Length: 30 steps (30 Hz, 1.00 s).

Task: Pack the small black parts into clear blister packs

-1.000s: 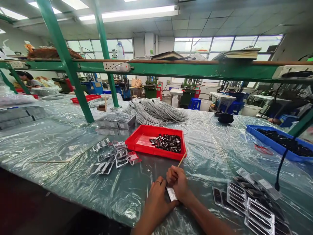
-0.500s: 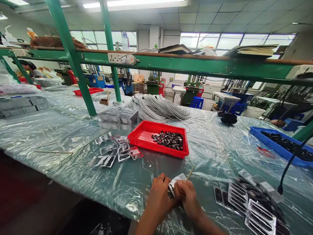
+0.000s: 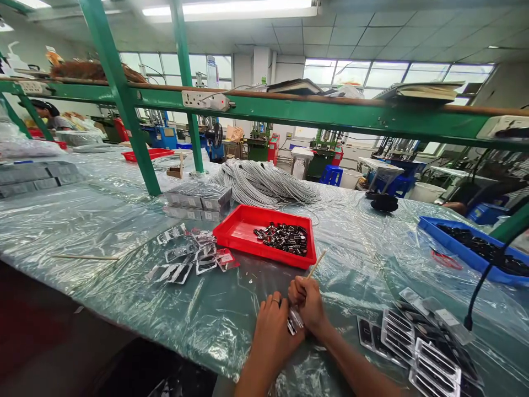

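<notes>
My left hand (image 3: 273, 325) is closed around a small clear plastic blister pack (image 3: 295, 321) with dark parts in it, low over the table's front. My right hand (image 3: 306, 300) grips a thin wooden stick (image 3: 317, 263) in its fist, the upper end pointing up and away. Its knuckles are right beside the pack, and the stick's lower end is hidden. Just beyond the hands stands a red tray (image 3: 231, 242) with a heap of small black and metal pieces (image 3: 287, 238) on its right side.
Opened packs (image 3: 177, 264) lie scattered left of the red tray. More blister packs (image 3: 413, 336) are piled at right, by a hanging black cable (image 3: 481, 286). A blue tray (image 3: 430, 229) of black parts, stacked packs (image 3: 198, 201) and coiled grey cable (image 3: 264, 184) stand farther back.
My right hand has risen slightly and moved left, with the stick held higher. The white sheet-like part of the pack that stood up between my hands no longer shows.
</notes>
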{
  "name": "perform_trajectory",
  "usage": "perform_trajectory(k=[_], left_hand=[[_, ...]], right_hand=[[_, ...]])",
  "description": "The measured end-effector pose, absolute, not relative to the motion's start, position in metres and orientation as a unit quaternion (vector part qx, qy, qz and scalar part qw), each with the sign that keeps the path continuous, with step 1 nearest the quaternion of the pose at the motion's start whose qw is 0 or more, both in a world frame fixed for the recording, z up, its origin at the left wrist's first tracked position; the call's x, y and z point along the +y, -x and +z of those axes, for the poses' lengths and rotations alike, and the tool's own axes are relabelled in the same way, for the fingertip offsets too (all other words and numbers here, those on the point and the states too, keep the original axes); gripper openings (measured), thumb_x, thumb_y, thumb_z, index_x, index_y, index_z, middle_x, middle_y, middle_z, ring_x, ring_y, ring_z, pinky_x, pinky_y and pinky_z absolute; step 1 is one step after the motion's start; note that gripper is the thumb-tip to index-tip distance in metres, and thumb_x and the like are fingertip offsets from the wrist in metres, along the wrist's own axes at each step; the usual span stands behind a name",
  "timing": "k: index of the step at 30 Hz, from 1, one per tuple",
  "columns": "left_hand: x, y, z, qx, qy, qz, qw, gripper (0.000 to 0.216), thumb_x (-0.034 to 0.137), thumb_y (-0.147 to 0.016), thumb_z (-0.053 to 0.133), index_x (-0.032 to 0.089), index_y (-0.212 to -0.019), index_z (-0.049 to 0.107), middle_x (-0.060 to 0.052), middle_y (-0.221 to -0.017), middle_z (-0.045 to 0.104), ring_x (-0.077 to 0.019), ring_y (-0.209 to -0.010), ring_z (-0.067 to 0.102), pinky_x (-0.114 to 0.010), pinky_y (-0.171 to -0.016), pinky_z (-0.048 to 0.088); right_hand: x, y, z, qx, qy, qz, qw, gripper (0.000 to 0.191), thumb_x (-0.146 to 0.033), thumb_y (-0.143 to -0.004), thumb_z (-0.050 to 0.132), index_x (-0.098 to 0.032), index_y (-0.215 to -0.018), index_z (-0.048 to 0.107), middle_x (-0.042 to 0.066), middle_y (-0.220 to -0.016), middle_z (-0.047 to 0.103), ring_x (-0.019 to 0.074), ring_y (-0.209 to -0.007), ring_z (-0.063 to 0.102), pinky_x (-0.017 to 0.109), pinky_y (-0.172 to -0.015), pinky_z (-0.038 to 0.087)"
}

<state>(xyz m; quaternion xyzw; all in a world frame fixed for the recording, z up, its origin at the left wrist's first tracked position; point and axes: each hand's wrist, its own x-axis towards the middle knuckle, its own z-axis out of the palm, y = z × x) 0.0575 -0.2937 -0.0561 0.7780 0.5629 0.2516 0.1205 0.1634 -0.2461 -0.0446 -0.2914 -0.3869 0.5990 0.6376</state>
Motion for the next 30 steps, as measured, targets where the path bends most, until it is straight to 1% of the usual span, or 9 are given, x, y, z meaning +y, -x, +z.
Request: perform_trajectory(k=[4, 7, 13, 20, 25, 28, 30], left_hand=[[-0.294, -0.056, -0.054, 0.557, -0.781, 0.26, 0.107, 0.031, 0.04, -0.074, 0.067, 0.018, -0.096, 0.064, -0.009, -0.102, 0.063, -0.0303, -0.1, 0.06, -0.043, -0.087, 0.046], [-0.294, -0.056, -0.054, 0.552, -0.783, 0.269, 0.098, 0.032, 0.041, -0.074, 0.067, 0.018, -0.097, 0.064, -0.009, -0.102, 0.062, -0.03, -0.098, 0.059, -0.044, -0.086, 0.046], [-0.296, -0.057, -0.055, 0.55, -0.787, 0.263, 0.094, 0.032, 0.038, -0.075, 0.066, 0.018, -0.1, 0.063, -0.01, -0.106, 0.061, -0.0309, -0.102, 0.057, -0.044, -0.088, 0.044], [-0.297, -0.057, -0.054, 0.553, -0.788, 0.253, 0.098, 0.032, 0.038, -0.077, 0.066, 0.017, -0.101, 0.062, -0.01, -0.107, 0.061, -0.0301, -0.1, 0.057, -0.044, -0.088, 0.044], [-0.298, -0.056, -0.055, 0.545, -0.795, 0.253, 0.084, 0.03, 0.037, -0.079, 0.062, 0.017, -0.102, 0.062, -0.01, -0.107, 0.061, -0.0301, -0.103, 0.057, -0.044, -0.089, 0.043], [-0.298, -0.056, -0.054, 0.548, -0.796, 0.246, 0.072, 0.029, 0.037, -0.08, 0.061, 0.018, -0.102, 0.063, -0.01, -0.107, 0.062, -0.03, -0.103, 0.057, -0.044, -0.089, 0.043], [-0.298, -0.057, -0.052, 0.554, -0.795, 0.236, 0.075, 0.029, 0.038, -0.08, 0.061, 0.018, -0.102, 0.063, -0.01, -0.107, 0.062, -0.0298, -0.102, 0.057, -0.044, -0.088, 0.043]], right_hand=[[-0.248, -0.166, -0.046, -0.374, 0.291, 0.594, 0.65, 0.05, -0.036, -0.079, 0.058, -0.023, -0.048, 0.021, -0.01, -0.044, 0.019, 0.0079, -0.041, 0.013, 0.029, -0.044, 0.014], [-0.248, -0.166, -0.044, -0.358, 0.291, 0.584, 0.668, 0.051, -0.034, -0.078, 0.06, -0.023, -0.048, 0.02, -0.01, -0.045, 0.018, 0.008, -0.043, 0.012, 0.029, -0.044, 0.014], [-0.249, -0.165, -0.044, -0.372, 0.276, 0.602, 0.65, 0.049, -0.035, -0.08, 0.058, -0.023, -0.049, 0.022, -0.009, -0.044, 0.02, 0.0082, -0.042, 0.013, 0.029, -0.044, 0.013], [-0.249, -0.166, -0.043, -0.359, 0.297, 0.578, 0.671, 0.049, -0.036, -0.079, 0.058, -0.023, -0.049, 0.021, -0.01, -0.044, 0.019, 0.0081, -0.042, 0.012, 0.029, -0.044, 0.014], [-0.245, -0.164, -0.044, -0.409, 0.343, 0.562, 0.631, 0.049, -0.039, -0.08, 0.054, -0.025, -0.048, 0.021, -0.01, -0.043, 0.018, 0.0078, -0.041, 0.013, 0.028, -0.043, 0.013], [-0.248, -0.166, -0.047, -0.417, 0.364, 0.568, 0.609, 0.047, -0.038, -0.08, 0.055, -0.025, -0.046, 0.026, -0.009, -0.042, 0.021, 0.0077, -0.04, 0.014, 0.028, -0.043, 0.01], [-0.257, -0.169, -0.049, -0.426, 0.379, 0.562, 0.6, 0.047, -0.037, -0.082, 0.055, -0.024, -0.045, 0.029, -0.009, -0.042, 0.023, 0.008, -0.041, 0.016, 0.028, -0.043, 0.011]])
